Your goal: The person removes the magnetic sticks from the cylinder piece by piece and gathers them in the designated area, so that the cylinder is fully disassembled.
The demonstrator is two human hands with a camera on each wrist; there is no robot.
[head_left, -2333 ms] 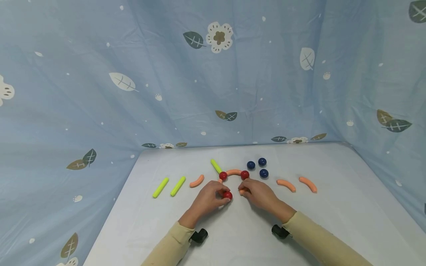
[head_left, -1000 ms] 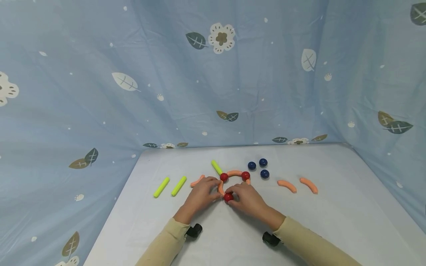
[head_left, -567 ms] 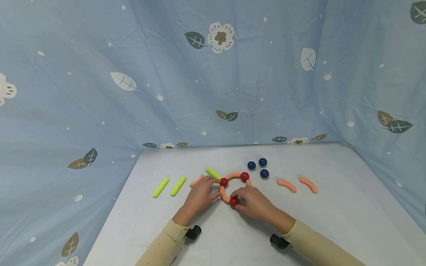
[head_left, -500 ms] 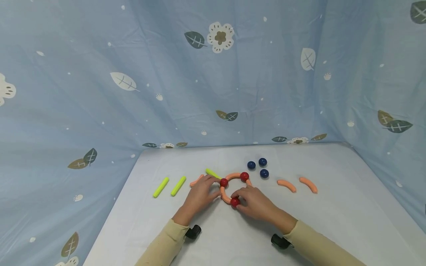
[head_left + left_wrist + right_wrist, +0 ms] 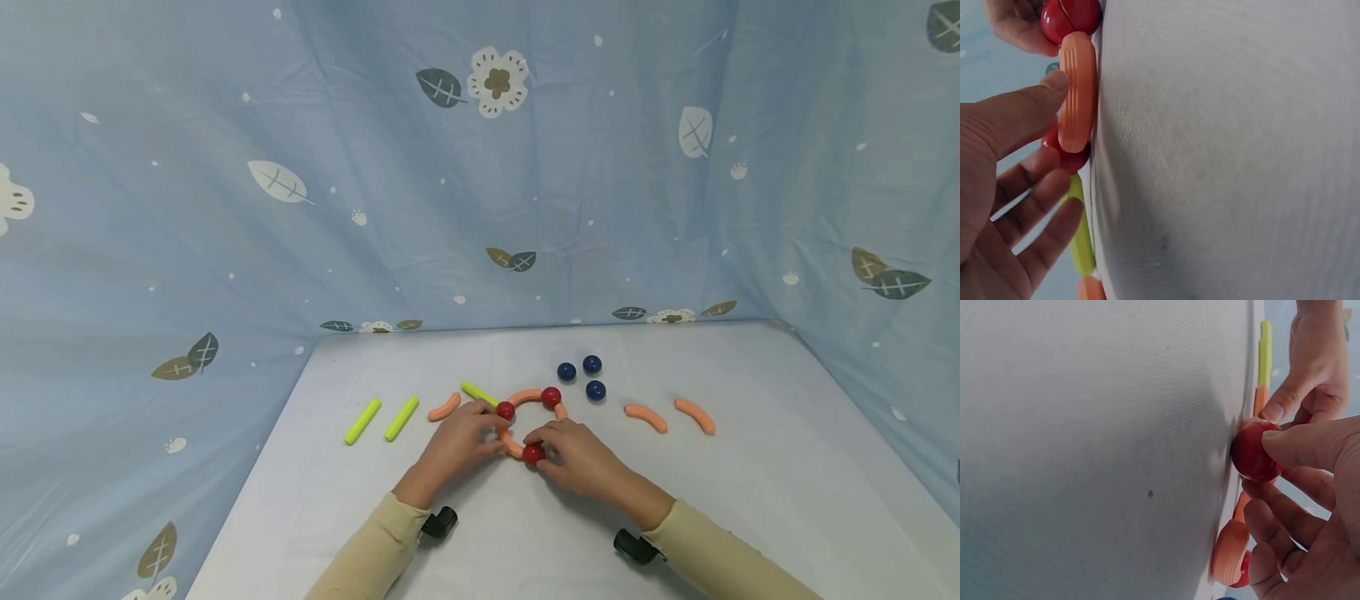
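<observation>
My left hand (image 5: 461,437) pinches a curved orange stick (image 5: 1079,94), its thumb along the near side. My right hand (image 5: 577,454) grips a red ball (image 5: 1252,452) between thumb and fingers, at that stick's right end. The stick's other end meets a second red ball (image 5: 506,411). From there an orange arc (image 5: 527,395) runs to a third red ball (image 5: 551,397). Another orange stick (image 5: 561,412) hangs off that ball toward my right hand, which hides its lower end. A yellow-green stick (image 5: 480,392) points up-left from the second ball.
Three dark blue balls (image 5: 592,364) lie behind the ring. Two yellow-green sticks (image 5: 402,418) and a curved orange stick (image 5: 445,407) lie to the left. Two more curved orange sticks (image 5: 645,418) are at the right on the white table (image 5: 517,542).
My left hand has gone from the near red ball to the curved stick; my right hand has left the right-hand stick and taken that ball, shifting it right. The attached yellow-green stick has swung left.
</observation>
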